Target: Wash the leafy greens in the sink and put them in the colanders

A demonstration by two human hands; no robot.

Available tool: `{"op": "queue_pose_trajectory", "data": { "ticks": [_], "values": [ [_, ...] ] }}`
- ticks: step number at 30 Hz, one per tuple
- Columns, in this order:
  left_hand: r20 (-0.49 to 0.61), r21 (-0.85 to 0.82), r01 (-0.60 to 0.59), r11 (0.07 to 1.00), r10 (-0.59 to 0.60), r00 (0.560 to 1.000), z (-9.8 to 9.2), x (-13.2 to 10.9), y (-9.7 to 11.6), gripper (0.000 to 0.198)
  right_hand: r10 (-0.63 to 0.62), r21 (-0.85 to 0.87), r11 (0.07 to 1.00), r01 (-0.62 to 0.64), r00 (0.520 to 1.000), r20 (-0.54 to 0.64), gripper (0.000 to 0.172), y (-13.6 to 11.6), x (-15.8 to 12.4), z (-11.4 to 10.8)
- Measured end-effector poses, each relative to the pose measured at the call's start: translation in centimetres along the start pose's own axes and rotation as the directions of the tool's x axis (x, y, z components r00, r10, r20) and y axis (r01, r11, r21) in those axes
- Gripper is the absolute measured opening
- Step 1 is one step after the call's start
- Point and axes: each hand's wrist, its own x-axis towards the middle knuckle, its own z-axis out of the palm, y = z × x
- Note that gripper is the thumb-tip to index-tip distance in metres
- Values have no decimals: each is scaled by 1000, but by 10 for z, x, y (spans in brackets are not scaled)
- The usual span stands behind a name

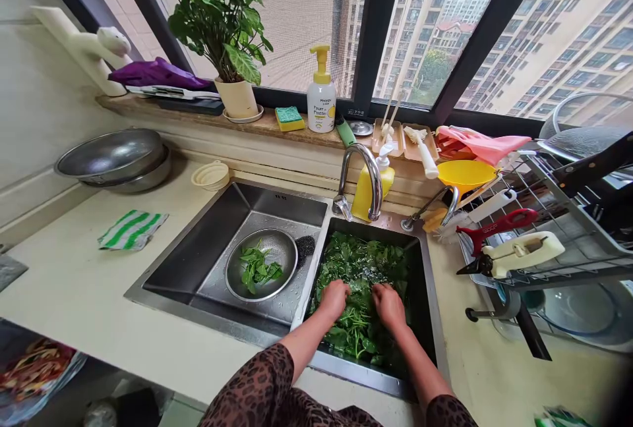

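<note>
Leafy greens (357, 331) float in water that fills the right sink basin (425, 282). My left hand (335, 300) is at the left of this basin, fingers curled and closed on some of the greens at the water's surface. Opposite it, my right hand (388, 306) curls inward the same way, also closed on greens. A gap of rippling water lies between the two hands, and the fingertips are partly hidden. In the left sink basin (198, 269), a metal strainer bowl (284, 242) holds a small bunch of the same greens.
A curved faucet (378, 183) rises behind the basins, with a yellow soap bottle (362, 193) beside it. A crowded dish rack (554, 275) stands on the right. Metal bowls (111, 158) and a striped cloth (132, 230) lie on the left counter.
</note>
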Motion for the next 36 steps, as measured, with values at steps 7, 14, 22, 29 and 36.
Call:
{"op": "queue_pose_trajectory", "data": {
  "ticks": [7,14,22,29,36],
  "values": [
    [-376,-176,-228,958,149,915,-20,0,7,17,-72,113,992,47,972,225,19,-12,5,25],
    [-369,-427,-129,895,-43,928,-18,5,-5,18,56,212,970,-121,956,289,16,-1,13,34],
    [-251,-421,-185,888,82,965,-21,-2,3,21,12,697,699,-161,977,214,30,16,12,8],
    [-79,-502,-246,829,239,968,-25,-7,12,37,-12,965,-180,-188,982,189,25,-2,-5,-35],
    [18,-503,-243,829,291,957,-25,-9,15,27,46,990,-13,-143,989,143,24,-3,1,-20]
  ]
}}
